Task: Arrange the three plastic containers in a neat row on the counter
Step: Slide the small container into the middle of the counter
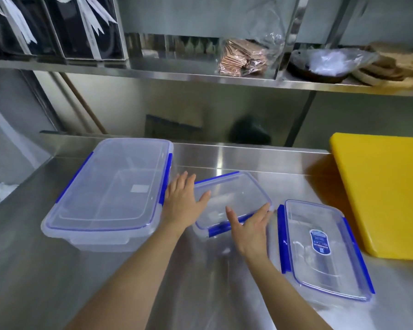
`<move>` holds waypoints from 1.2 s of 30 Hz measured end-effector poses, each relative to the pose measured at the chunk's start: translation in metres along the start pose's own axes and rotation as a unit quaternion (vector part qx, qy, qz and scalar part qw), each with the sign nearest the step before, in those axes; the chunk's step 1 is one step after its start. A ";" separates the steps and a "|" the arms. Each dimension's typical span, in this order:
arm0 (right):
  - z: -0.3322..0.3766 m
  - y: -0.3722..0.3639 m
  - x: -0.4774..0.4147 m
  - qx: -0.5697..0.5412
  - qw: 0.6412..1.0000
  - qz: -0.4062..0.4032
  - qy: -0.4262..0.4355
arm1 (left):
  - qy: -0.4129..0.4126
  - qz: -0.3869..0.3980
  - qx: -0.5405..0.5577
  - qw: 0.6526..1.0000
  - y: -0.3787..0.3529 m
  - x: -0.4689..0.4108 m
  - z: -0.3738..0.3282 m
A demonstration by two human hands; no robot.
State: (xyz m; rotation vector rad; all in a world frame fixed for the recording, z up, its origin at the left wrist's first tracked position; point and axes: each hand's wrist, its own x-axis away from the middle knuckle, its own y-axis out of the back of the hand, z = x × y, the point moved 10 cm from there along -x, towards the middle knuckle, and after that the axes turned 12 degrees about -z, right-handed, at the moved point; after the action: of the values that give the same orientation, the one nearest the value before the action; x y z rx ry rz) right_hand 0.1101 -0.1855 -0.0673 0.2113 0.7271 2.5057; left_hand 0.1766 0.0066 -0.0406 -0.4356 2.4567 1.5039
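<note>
Both flat hands, left hand (182,201) and right hand (250,228), bracket the middle container (234,196).

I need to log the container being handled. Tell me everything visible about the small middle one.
The small clear plastic container has a transparent lid with blue clip latches. It looks empty and sits skewed on the steel counter, between two others. The left hand and right hand press flat against its sides.

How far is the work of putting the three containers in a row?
Partly done. The large container and the labelled container already sit on the counter, left and right. In hand: the left hand and right hand touch the small container, which sits turned between them. Left: straighten it and even out the row.
</note>
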 end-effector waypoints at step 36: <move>0.004 -0.035 -0.040 0.340 0.840 0.348 0.239 | -0.054 0.163 0.049 0.984 -0.044 0.058 -0.021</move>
State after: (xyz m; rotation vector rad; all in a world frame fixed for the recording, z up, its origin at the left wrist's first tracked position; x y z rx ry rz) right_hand 0.1604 -0.1795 -0.0832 0.0950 2.0694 2.8632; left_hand 0.1374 -0.0388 -0.0871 0.0707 2.5939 1.4661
